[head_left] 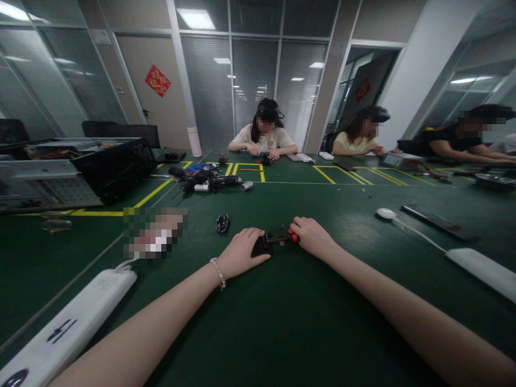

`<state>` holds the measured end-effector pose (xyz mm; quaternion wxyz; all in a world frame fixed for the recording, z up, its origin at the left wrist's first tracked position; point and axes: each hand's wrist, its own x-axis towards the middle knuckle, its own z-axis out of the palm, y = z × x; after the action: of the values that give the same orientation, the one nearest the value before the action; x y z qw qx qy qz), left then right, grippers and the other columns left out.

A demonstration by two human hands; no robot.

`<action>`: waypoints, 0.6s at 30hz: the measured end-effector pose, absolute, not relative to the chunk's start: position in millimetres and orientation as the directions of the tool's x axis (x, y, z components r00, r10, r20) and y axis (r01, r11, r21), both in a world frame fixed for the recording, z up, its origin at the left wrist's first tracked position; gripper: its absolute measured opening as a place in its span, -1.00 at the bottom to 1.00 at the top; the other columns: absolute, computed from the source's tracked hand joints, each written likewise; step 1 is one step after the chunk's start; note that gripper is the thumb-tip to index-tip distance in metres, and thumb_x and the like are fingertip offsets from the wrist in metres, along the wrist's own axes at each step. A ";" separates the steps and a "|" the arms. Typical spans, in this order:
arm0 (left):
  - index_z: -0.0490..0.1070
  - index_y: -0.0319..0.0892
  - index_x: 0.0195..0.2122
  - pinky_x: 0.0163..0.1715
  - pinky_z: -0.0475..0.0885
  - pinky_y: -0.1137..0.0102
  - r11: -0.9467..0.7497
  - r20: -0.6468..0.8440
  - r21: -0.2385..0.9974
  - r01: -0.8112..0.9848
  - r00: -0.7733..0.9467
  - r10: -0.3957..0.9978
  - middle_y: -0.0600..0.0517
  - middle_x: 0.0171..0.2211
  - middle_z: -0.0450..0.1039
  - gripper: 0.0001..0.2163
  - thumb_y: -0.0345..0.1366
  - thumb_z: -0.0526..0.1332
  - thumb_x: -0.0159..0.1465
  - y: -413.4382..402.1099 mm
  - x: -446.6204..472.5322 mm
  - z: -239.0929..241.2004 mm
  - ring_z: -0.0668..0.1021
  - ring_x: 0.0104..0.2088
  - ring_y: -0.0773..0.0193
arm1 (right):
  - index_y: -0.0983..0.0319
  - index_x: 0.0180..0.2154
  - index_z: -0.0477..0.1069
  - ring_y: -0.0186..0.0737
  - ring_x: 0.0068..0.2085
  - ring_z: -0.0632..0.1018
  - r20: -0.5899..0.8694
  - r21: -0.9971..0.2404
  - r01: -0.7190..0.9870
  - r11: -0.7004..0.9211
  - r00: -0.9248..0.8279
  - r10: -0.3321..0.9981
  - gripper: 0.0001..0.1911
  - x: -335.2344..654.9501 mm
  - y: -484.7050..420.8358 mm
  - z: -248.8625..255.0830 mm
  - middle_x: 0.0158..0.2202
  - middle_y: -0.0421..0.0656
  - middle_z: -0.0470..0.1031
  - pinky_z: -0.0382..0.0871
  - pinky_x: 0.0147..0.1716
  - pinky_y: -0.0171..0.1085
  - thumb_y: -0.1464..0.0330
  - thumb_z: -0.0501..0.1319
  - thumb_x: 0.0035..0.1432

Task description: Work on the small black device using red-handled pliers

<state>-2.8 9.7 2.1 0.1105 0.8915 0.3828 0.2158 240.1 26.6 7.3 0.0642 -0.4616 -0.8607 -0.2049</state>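
Observation:
My left hand (pixel 241 250), a beaded bracelet at its wrist, is closed around the side of a small black part (pixel 263 246) on the green table. Red-handled pliers (pixel 285 236) are gripped in my right hand (pixel 313 237). Their jaws point left and reach the black part; whether they pinch anything is too small to tell. Just beyond the pliers lie a few tiny metal pieces (pixel 281 227). Another black part with metallic bits (pixel 222 223) rests on the table to the left of my left hand.
Tools and a drill lie in a dark pile (pixel 209 178) farther back. An open computer case (pixel 76 172) stands at left. White power banks (pixel 76 317) (pixel 481 266) flank my arms, with a phone (pixel 437 221) at right. Several people sit across the table.

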 end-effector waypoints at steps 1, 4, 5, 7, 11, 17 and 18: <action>0.16 -0.15 0.00 -0.04 0.23 0.20 -0.681 0.299 0.363 0.636 0.613 0.731 -0.06 -0.02 0.25 -0.53 -0.04 0.15 0.13 9.6 -2.7 2.4 0.31 -0.01 0.10 | 0.31 -0.33 0.34 -0.24 -0.33 0.35 0.299 0.292 0.821 0.491 -0.566 0.768 -0.82 240.2 26.6 7.3 -0.32 -0.08 0.32 0.16 -0.36 -0.28 0.56 0.04 -0.03; 0.16 -0.15 0.01 -0.04 0.23 0.21 -0.672 0.286 0.370 0.642 0.609 0.740 -0.05 -0.01 0.24 -0.52 -0.03 0.14 0.12 8.8 -2.4 3.8 0.31 -0.01 0.11 | 0.31 -0.33 0.34 -0.24 -0.34 0.35 0.301 0.291 0.819 0.495 -0.569 0.765 -0.81 240.3 26.7 7.6 -0.32 -0.07 0.32 0.16 -0.36 -0.29 0.56 0.04 -0.02; 0.16 -0.15 0.00 -0.04 0.23 0.21 -0.667 0.278 0.373 0.645 0.608 0.743 -0.04 -0.01 0.24 -0.53 -0.03 0.14 0.12 8.5 -2.5 4.3 0.31 -0.01 0.11 | 0.31 -0.33 0.34 -0.25 -0.34 0.34 0.302 0.291 0.817 0.497 -0.572 0.763 -0.81 240.3 26.6 7.7 -0.31 -0.07 0.32 0.16 -0.36 -0.29 0.56 0.04 -0.02; 0.16 -0.14 0.00 -0.04 0.23 0.21 -0.659 0.265 0.379 0.650 0.606 0.750 -0.04 -0.01 0.24 -0.53 -0.03 0.14 0.13 8.0 -2.6 5.1 0.31 0.00 0.11 | 0.31 -0.33 0.33 -0.25 -0.34 0.34 0.303 0.291 0.816 0.499 -0.573 0.761 -0.82 240.1 26.4 8.2 -0.32 -0.08 0.31 0.16 -0.36 -0.29 0.56 0.04 -0.02; 0.15 -0.14 0.01 -0.03 0.22 0.20 -0.662 0.269 0.381 0.645 0.608 0.747 -0.05 -0.01 0.24 -0.53 -0.04 0.14 0.13 7.9 -2.8 5.3 0.30 0.00 0.10 | 0.31 -0.34 0.33 -0.25 -0.35 0.34 0.312 0.289 0.817 0.499 -0.573 0.758 -0.83 239.4 25.4 9.2 -0.33 -0.08 0.32 0.16 -0.37 -0.29 0.56 0.03 -0.01; 0.16 -0.15 0.01 -0.02 0.23 0.19 -0.662 0.272 0.385 0.643 0.606 0.747 -0.05 -0.01 0.24 -0.52 -0.03 0.15 0.13 7.9 -2.4 6.0 0.31 0.00 0.10 | 0.30 -0.34 0.33 -0.25 -0.34 0.35 0.309 0.289 0.822 0.491 -0.565 0.765 -0.82 239.7 25.9 7.8 -0.32 -0.08 0.32 0.15 -0.37 -0.29 0.56 0.04 -0.01; 0.15 -0.15 0.01 -0.03 0.24 0.19 -0.661 0.271 0.385 0.645 0.605 0.749 -0.05 -0.01 0.24 -0.52 -0.03 0.15 0.12 7.9 -2.4 6.1 0.31 0.00 0.10 | 0.30 -0.33 0.33 -0.25 -0.34 0.35 0.306 0.288 0.821 0.493 -0.567 0.765 -0.82 239.9 26.2 7.5 -0.32 -0.08 0.32 0.15 -0.36 -0.29 0.56 0.04 -0.01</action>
<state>-2.4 7.9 6.1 0.1250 0.8871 0.3926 0.2079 239.9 26.2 7.5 0.0685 -0.4603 -0.8613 -0.2039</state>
